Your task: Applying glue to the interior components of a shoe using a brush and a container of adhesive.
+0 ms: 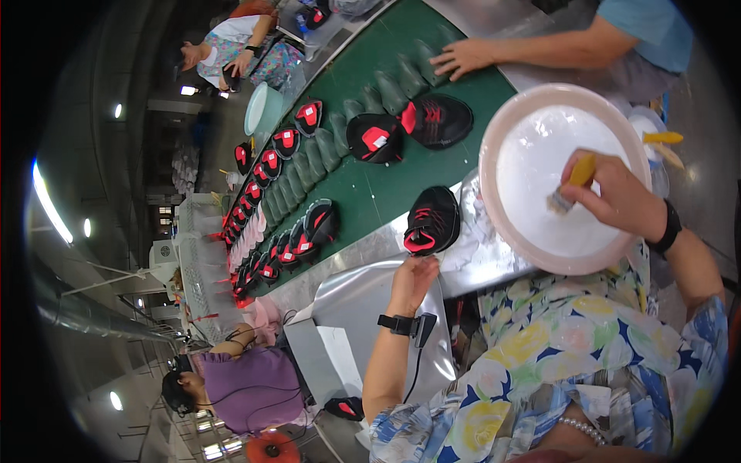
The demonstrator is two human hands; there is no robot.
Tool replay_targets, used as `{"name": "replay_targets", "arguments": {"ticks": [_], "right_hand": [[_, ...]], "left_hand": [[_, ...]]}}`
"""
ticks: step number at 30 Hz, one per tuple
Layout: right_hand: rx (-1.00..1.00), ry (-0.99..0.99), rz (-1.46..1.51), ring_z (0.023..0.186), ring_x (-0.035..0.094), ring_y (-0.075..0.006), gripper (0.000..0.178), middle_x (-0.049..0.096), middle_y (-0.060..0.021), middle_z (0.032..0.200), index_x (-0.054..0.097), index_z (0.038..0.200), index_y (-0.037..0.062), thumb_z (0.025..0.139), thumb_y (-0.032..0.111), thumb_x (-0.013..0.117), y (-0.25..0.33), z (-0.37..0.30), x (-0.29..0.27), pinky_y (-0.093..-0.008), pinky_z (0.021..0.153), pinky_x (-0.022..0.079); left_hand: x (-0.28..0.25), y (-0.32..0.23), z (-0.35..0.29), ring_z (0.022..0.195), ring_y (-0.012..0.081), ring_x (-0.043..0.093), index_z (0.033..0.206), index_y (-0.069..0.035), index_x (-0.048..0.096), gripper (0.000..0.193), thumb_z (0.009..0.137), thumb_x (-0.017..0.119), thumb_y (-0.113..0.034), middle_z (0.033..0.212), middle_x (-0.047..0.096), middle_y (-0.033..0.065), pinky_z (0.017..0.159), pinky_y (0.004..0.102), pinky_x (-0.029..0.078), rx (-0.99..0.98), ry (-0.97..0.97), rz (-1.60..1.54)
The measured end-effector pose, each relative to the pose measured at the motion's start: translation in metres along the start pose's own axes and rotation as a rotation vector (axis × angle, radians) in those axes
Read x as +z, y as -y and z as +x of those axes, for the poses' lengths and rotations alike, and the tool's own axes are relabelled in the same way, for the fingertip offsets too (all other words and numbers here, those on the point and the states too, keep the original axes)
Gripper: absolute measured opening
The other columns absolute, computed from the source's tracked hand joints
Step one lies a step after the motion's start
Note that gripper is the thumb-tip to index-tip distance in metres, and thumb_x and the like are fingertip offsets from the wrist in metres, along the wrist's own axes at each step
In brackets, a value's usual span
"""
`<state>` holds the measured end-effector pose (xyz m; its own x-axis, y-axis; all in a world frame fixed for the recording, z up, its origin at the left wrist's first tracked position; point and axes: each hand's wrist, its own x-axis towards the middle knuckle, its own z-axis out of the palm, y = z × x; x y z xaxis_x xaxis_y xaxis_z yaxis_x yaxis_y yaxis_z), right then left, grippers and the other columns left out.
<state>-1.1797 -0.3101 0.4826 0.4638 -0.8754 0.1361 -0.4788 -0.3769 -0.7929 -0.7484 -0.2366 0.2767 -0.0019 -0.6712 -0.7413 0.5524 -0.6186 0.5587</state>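
Note:
My right hand (617, 202) grips a brush by its yellow handle (583, 168). The bristles (559, 203) point down at white liquid inside a wide pale pink basin (494, 208); whether they touch it is hard to tell. My left hand (414, 279) pinches the near end of a black shoe upper (434, 220) with red laces and red lining. That upper is over the metal edge of the table, left of the basin. Two more black-and-red uppers (438, 121) lie farther off on the green belt, near a co-worker's outstretched hand (465, 57).
Rows of black-and-red uppers (315, 220) and grey-green shoe-shaped pieces (327, 150) line the green belt (370, 193). A metal sheet (363, 309) stands beside my left forearm. Right of the basin are a small tub and a yellow handle (662, 137). Co-workers (255, 378) stand along the line.

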Motion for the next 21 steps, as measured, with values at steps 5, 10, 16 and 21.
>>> {"name": "replay_targets", "arguments": {"ticks": [5, 10, 16, 21], "right_hand": [[-0.002, -0.099, 0.134, 0.069, 0.058, -0.0169, 0.015, 0.064, -0.01, 0.082, 0.062, 0.096, -0.0004, 0.092, 0.012, 0.069, -0.012, -0.008, 0.0, -0.0288, 0.066, 0.047], [-0.08, 0.175, -0.229, 0.085, 0.065, -0.0406, 0.019, 0.065, -0.0182, 0.091, 0.06, 0.098, 0.0005, 0.089, 0.014, 0.07, -0.012, -0.003, 0.02, -0.0472, 0.079, 0.051], [-0.111, -0.095, -0.343, 0.088, 0.064, -0.0363, 0.016, 0.064, -0.0163, 0.091, 0.059, 0.097, 0.0017, 0.091, 0.014, 0.068, -0.036, -0.006, -0.022, -0.0444, 0.079, 0.05], [-0.358, -0.222, 0.081, 0.081, 0.064, -0.0378, 0.024, 0.067, -0.017, 0.092, 0.057, 0.097, 0.0002, 0.093, 0.02, 0.07, 0.0, 0.03, -0.027, -0.0428, 0.073, 0.049]], "left_hand": [[0.045, -0.022, -0.015, 0.124, 0.0361, 0.057, 0.14, -0.004, 0.052, 0.057, 0.085, 0.067, -0.001, 0.141, 0.053, 0.0191, 0.104, 0.0463, 0.047, 1.039, -0.31, 1.168], [0.069, -0.055, 0.018, 0.127, 0.0393, 0.055, 0.123, -0.008, 0.067, 0.056, 0.07, 0.064, 0.007, 0.136, 0.06, 0.0174, 0.108, 0.0445, 0.046, 1.223, 0.389, 1.694], [0.086, -0.111, -0.013, 0.116, 0.0238, 0.064, 0.142, -0.005, 0.049, 0.057, 0.087, 0.059, 0.003, 0.134, 0.063, 0.0115, 0.105, 0.0344, 0.049, 1.099, 0.163, 0.923], [0.102, -0.108, -0.052, 0.12, 0.0297, 0.064, 0.149, -0.005, 0.043, 0.053, 0.102, 0.057, -0.027, 0.138, 0.059, 0.0134, 0.096, 0.0448, 0.058, 0.542, 0.35, 0.58]]}}
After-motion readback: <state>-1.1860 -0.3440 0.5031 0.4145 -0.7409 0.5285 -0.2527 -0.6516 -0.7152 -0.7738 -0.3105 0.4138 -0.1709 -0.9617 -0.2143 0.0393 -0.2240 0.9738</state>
